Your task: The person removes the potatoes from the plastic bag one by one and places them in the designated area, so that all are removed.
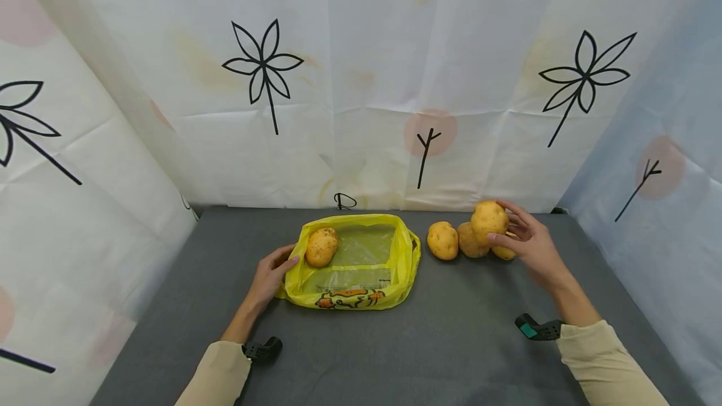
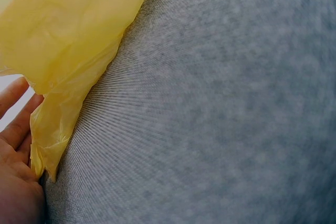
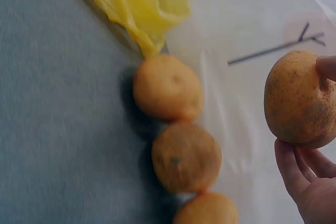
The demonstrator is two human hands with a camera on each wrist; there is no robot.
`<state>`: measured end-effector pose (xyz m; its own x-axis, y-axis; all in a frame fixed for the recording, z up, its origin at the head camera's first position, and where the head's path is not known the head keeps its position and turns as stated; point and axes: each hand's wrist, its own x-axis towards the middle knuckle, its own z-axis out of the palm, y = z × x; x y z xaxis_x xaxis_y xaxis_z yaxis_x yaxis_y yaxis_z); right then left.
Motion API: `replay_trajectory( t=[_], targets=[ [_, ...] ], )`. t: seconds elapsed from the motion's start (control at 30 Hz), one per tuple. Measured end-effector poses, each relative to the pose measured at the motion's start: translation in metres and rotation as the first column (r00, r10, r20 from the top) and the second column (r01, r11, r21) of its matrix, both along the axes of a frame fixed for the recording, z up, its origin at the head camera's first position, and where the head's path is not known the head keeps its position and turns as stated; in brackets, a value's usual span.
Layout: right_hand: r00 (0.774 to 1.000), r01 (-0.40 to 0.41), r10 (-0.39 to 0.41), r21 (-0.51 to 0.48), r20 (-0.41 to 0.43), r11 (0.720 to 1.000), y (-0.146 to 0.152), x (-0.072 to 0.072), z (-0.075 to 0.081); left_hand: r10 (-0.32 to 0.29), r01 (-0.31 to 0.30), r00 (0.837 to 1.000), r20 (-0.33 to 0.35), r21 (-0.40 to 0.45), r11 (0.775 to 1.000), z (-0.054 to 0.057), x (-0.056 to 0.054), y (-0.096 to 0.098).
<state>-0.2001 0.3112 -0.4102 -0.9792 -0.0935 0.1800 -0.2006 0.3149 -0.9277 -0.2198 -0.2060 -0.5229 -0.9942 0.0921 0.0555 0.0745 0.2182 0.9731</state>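
A yellow plastic bag (image 1: 403,268) lies with its mouth spread wide, one potato (image 1: 321,247) inside at its left end. My left hand (image 1: 276,273) holds the left side of the bag's rim; in the left wrist view its fingers (image 2: 18,121) are partly behind the yellow film (image 2: 68,35). To the right of the bag, my right hand (image 1: 530,243) grips a potato (image 1: 489,221) between thumb and fingers, lifted above a row of potatoes. That row holds a left potato (image 1: 442,240), a browner middle one (image 1: 471,242) and a right one (image 1: 504,252), partly hidden.
The things lie on a dark grey table (image 1: 350,356). A white cloth (image 1: 361,155) with printed black flowers hangs behind the table, with further cloth (image 1: 665,205) along the sides. Each wrist wears a black band (image 1: 538,329).
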Motion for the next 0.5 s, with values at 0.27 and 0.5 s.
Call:
replay_trajectory(
  t=[0.27,0.5],
  targets=[
    [0.996,0.077,-0.075,-0.029,0.045,0.997,0.031,-0.001,-0.005,-0.001,0.001,1.0,0.005,-0.003,1.0,-0.001,-0.001,0.0],
    [0.995,0.086,-0.078,-0.116,0.069,0.99,0.057,-0.002,-0.011,0.012,-0.012,1.0,0.009,-0.023,1.0,-0.003,-0.002,-0.001]
  ],
)
